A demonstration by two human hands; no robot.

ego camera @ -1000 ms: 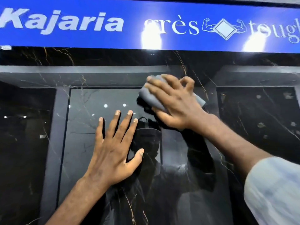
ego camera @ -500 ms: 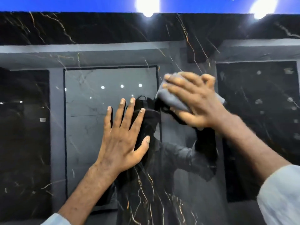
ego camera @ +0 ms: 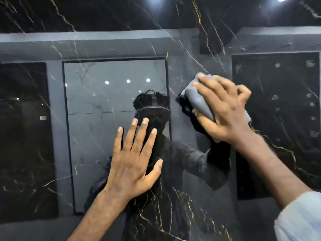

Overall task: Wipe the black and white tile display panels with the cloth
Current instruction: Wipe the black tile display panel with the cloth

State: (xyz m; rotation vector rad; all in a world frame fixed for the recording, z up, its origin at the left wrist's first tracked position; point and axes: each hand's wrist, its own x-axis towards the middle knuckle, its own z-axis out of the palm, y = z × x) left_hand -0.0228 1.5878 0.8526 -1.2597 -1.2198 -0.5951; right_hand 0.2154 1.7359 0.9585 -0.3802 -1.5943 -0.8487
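Glossy gold-veined black panel [ego camera: 173, 197], folded grey cloth [ego camera: 199, 100]

Single head camera, mine, faces glossy black tile panel [ego camera: 173, 197] straight on, close, my arms reaching in from below.

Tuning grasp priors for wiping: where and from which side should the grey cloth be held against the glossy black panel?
Hold the folded grey cloth by its bunched middle, coming from the open front with a flat palm, as the right hand does now. It lies wadded against the glossy black veined tile panel, so only the outer face is reachable.
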